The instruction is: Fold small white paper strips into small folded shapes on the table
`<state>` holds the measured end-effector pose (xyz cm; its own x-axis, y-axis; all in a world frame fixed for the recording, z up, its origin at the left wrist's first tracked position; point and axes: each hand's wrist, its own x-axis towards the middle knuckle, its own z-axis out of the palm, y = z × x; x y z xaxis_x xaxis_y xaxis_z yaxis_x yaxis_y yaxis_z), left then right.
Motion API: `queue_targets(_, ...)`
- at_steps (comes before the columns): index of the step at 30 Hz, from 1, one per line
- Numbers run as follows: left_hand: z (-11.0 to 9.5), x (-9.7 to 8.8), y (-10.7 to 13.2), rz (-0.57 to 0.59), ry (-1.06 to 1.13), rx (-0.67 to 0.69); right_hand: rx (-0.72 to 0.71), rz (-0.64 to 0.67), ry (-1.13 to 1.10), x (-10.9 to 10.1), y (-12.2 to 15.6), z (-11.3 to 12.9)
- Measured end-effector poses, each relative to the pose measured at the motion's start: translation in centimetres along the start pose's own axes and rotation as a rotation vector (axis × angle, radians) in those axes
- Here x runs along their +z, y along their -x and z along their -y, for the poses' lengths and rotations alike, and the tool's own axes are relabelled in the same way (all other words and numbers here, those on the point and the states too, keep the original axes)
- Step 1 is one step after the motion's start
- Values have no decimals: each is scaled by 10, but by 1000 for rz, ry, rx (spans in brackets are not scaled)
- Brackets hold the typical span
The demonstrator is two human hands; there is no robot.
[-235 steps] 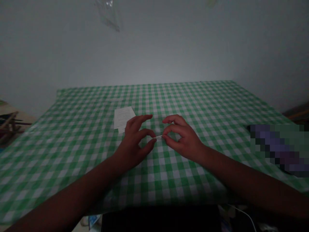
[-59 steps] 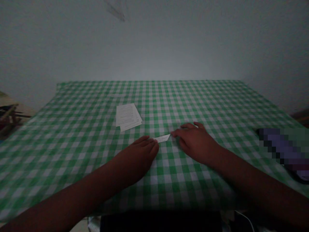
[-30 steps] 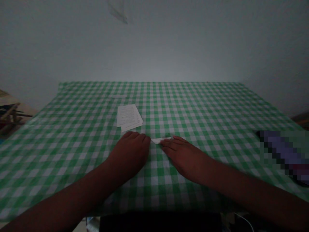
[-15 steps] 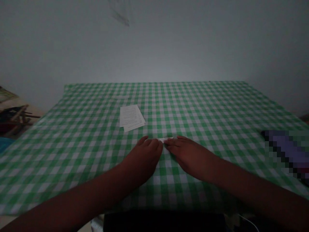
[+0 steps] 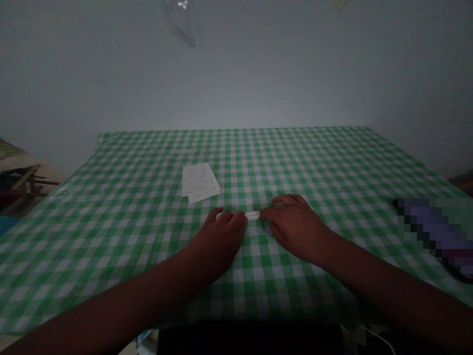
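Note:
A narrow folded strip of white paper (image 5: 253,215) lies on the checked tablecloth between my two hands. My left hand (image 5: 223,234) is closed over the strip's left end, its fingertips pressed together on it. At the right end, my right hand (image 5: 290,222) has its index finger and thumb on the paper, with the other fingers lifted and slightly bent. The strip's ends are hidden under the fingers. Beyond my left hand rest a few printed paper sheets (image 5: 199,181), overlapping one another.
A green and white checked tablecloth (image 5: 314,162) covers the table, which reaches the grey wall (image 5: 258,64). To the right lies a dark-edged purple object (image 5: 436,231), blurred into blocks. A clear plastic bag (image 5: 180,22) hangs on the wall. A white cable (image 5: 377,337) shows below the table edge.
My right hand has shifted slightly right and its fingers have risen and bent, so more of the paper strip shows. My left hand stays on the strip. The view has tilted slightly.

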<state>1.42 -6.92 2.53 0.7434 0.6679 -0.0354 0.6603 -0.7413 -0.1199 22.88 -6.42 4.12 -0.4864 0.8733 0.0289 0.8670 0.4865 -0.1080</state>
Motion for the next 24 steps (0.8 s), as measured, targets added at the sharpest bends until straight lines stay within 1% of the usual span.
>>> queue_targets(2, 2, 0, 1, 0, 11, 19, 53, -18, 32, 0, -2, 0)
queue_targets(4, 3, -1, 1, 4, 32, 27, 68, -67, 52, 2, -4, 0)
queue_targets(7, 5, -3, 1, 0, 83, 13, -16, -123, 57, 8, -3, 2)
queue_targets(9, 6, -3, 2, -5, 108, 3, -73, -102, 77, 12, 0, 5)
queue_targets(11, 6, -2, 2, 3, 112, -5, -100, -55, 111, 15, 4, 8)
queue_targets(15, 9, -1, 4, 10, 112, -26, -50, -8, 166, 14, 9, 9)
queue_targets(19, 13, -3, 5, 9, 168, -3, -25, 36, 174, 10, 10, 4)
queue_targets(24, 15, -8, 7, 54, 172, -14, 39, 15, 187, 11, 7, -8)
